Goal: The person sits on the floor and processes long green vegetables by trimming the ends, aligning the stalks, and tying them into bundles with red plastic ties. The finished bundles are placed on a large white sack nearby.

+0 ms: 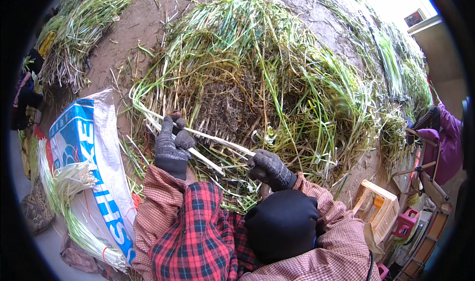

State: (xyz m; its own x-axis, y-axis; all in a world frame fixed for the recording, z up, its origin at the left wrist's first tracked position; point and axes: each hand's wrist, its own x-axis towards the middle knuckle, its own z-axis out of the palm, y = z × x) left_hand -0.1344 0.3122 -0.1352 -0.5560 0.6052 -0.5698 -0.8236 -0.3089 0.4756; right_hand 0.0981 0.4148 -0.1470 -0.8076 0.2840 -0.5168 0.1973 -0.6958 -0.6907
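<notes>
My left hand (173, 140), in a grey knit glove, is closed around several long green-and-white stalks (212, 137), which look like garlic or chive shoots. Their green leaves arch away to the upper left. One stalk's pale end runs across to my right hand (270, 168), also gloved, whose fingers pinch it. Another white stalk end (206, 161) juts out below from my left hand, free at its tip. Both hands are over the near edge of a big heap of similar plants (252, 32); its matted, soil-dark roots (230, 103) face me.
On my left lies a white-and-blue woven sack (122, 203) carrying trimmed bundles (94, 240), one with a red tie. A plastic crate (376, 207), pink jug (406, 221) and folding chair (423, 169) stand at right. A person in purple (447, 144) sits beyond. Another plant heap (85, 36) is upper left.
</notes>
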